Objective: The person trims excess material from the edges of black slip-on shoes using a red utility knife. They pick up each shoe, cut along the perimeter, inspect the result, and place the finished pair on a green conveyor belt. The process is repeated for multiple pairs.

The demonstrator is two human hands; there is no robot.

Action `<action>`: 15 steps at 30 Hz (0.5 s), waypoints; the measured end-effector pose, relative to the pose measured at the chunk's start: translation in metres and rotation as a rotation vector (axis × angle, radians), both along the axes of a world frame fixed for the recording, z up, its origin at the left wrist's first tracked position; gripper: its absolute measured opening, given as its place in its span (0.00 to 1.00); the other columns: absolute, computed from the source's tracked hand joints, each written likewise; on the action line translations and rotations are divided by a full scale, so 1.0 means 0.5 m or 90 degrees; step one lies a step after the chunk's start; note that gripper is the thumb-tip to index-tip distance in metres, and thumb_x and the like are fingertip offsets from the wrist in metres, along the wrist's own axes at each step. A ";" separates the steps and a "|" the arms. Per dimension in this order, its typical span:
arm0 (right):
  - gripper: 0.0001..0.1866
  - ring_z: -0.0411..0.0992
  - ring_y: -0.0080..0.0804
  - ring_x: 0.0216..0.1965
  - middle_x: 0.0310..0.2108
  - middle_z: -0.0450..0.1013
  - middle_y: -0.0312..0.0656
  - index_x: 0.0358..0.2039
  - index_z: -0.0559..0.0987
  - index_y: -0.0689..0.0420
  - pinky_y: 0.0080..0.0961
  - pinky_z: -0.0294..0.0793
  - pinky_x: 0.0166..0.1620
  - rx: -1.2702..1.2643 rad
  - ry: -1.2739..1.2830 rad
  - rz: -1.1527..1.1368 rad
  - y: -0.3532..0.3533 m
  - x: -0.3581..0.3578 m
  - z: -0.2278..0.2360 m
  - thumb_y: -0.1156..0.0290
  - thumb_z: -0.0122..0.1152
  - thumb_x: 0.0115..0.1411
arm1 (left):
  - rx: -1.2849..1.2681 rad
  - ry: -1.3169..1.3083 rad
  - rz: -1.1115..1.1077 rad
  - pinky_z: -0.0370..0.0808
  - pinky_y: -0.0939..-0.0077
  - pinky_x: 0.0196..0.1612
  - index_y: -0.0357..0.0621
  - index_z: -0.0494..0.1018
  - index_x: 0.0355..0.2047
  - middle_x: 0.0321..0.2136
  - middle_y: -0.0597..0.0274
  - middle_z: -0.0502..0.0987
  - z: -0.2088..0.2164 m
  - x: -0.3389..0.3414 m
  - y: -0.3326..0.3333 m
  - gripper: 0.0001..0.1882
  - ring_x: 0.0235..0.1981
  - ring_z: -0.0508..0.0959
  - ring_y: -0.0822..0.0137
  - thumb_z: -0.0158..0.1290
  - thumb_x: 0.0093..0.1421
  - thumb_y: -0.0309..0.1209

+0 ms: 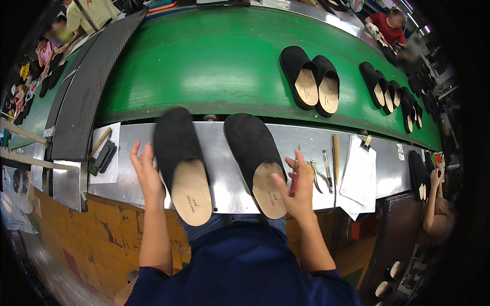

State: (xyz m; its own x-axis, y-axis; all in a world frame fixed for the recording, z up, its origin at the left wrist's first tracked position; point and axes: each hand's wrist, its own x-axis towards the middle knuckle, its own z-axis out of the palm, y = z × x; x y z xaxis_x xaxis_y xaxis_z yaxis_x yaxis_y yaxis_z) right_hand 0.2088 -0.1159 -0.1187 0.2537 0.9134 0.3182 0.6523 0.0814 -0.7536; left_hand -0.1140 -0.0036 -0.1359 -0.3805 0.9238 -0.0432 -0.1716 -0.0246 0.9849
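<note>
Two black slip-on clogs with tan footbeds lie in front of me, toes pointing away: a left clog point(179, 140), slightly blurred at the toe, and a right clog point(251, 140). Their heels reach the near edge of the metal bench. My left hand point(148, 176) is at the outer side of the left clog, fingers stretched out; whether it touches is unclear. Over the outer heel side of the right clog is my right hand point(300, 191), its thumb extended above the footbed. A slim red tool point(293, 182), its kind unclear, is held in that hand.
Pincers point(320, 178), a pen point(327, 168), a wooden stick point(336, 158) and clipped papers point(360, 176) lie rightward on the bench point(217, 178). A brush-like black tool point(105, 155) rests at left. More clogs point(309, 81) stand on the green belt point(204, 66). Other people work around it.
</note>
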 end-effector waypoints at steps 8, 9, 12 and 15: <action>0.36 0.78 0.48 0.40 0.44 0.76 0.55 0.64 0.65 0.58 0.31 0.78 0.42 0.044 -0.019 0.002 0.060 -0.004 -0.030 0.85 0.58 0.52 | 0.190 0.183 -0.175 0.54 0.58 0.69 0.38 0.57 0.65 0.65 0.44 0.58 0.095 0.131 -0.033 0.30 0.68 0.58 0.54 0.54 0.65 0.31; 0.36 0.78 0.48 0.40 0.43 0.76 0.55 0.64 0.66 0.58 0.31 0.78 0.43 0.132 -0.031 0.007 0.059 -0.023 -0.017 0.85 0.57 0.52 | 0.187 0.156 -0.215 0.54 0.57 0.70 0.39 0.55 0.66 0.66 0.42 0.57 0.109 0.148 -0.026 0.33 0.68 0.57 0.53 0.54 0.65 0.31; 0.32 0.78 0.52 0.43 0.44 0.76 0.57 0.60 0.69 0.56 0.36 0.80 0.45 0.366 -0.056 0.068 0.051 -0.052 -0.028 0.77 0.65 0.53 | 0.089 -0.042 -0.300 0.48 0.53 0.71 0.42 0.46 0.71 0.69 0.36 0.47 0.157 0.167 0.018 0.47 0.72 0.46 0.47 0.63 0.60 0.37; 0.33 0.78 0.55 0.46 0.45 0.76 0.59 0.60 0.66 0.54 0.40 0.81 0.46 0.445 -0.104 0.200 0.044 -0.074 0.013 0.67 0.71 0.56 | 0.160 -0.220 -0.366 0.72 0.70 0.55 0.40 0.63 0.60 0.49 0.53 0.74 0.202 0.164 0.042 0.40 0.50 0.76 0.64 0.70 0.51 0.38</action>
State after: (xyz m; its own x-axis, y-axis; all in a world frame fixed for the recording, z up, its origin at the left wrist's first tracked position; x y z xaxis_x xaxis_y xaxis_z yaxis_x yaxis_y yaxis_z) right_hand 0.1719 -0.0939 -0.1120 -0.0830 0.5084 0.8571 0.6189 0.7004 -0.3556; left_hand -0.0320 0.0172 -0.0347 0.1674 0.9717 0.1665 -0.5261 -0.0548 0.8486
